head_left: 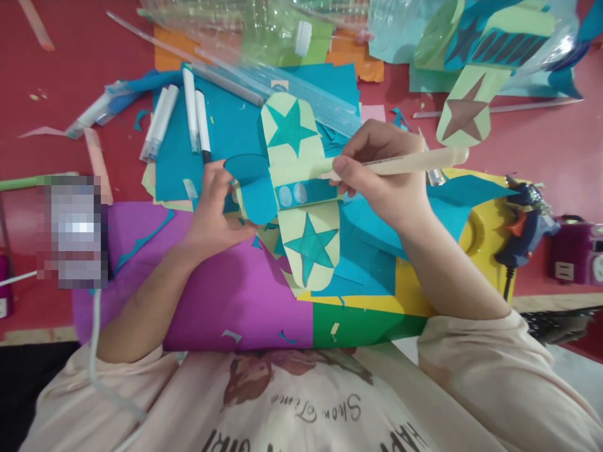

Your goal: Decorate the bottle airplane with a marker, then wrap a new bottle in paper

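Observation:
A paper airplane (301, 160) with pale green wings lies in the middle, a teal star on each wing. Along its body runs a blue strip (313, 193) with whitish circles at its left part. My left hand (211, 213) grips the rounded blue end (257, 194) of the plane between thumb and fingers. In my right hand (381, 169) is a slim cream-coloured marker (414, 161), its tip touching or just above the body near the strip's upper edge; I cannot tell which. The fingers of my right hand are closed around it.
Several markers (160, 122) lie at the upper left. A second plane (464, 113) with a brown star rests at the upper right. Clear plastic bottles (268, 37) are at the back, a glue gun (525, 232) at the right, a phone (78, 232) at the left.

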Demonstrator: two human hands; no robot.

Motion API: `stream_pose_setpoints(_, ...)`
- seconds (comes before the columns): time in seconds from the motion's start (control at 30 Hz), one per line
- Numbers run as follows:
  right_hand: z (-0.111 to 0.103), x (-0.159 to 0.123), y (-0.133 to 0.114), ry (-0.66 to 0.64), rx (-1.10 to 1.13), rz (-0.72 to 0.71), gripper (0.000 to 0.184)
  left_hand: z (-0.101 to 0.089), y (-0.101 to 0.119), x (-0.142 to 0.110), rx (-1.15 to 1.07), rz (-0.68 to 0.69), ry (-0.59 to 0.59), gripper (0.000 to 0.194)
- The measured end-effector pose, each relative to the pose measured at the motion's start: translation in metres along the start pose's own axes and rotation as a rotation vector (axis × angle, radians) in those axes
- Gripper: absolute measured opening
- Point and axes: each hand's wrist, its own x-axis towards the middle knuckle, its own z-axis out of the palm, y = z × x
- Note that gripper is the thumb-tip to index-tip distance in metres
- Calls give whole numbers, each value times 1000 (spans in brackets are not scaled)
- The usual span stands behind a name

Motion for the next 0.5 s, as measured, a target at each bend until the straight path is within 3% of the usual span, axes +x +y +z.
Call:
stream_pose_setpoints(0.1,2,-2,4,-22,-87,-8,39,-6,0,2,28,110,-116,61)
stream_pose_setpoints(0.3,4,-4,6,-27,-142,11,41,-6,7,2,23,88,-114,56)
stream_pose_setpoints(0.5,4,-4,6,-23,-165,0,41,-6,11,7,72,163,-72,69)
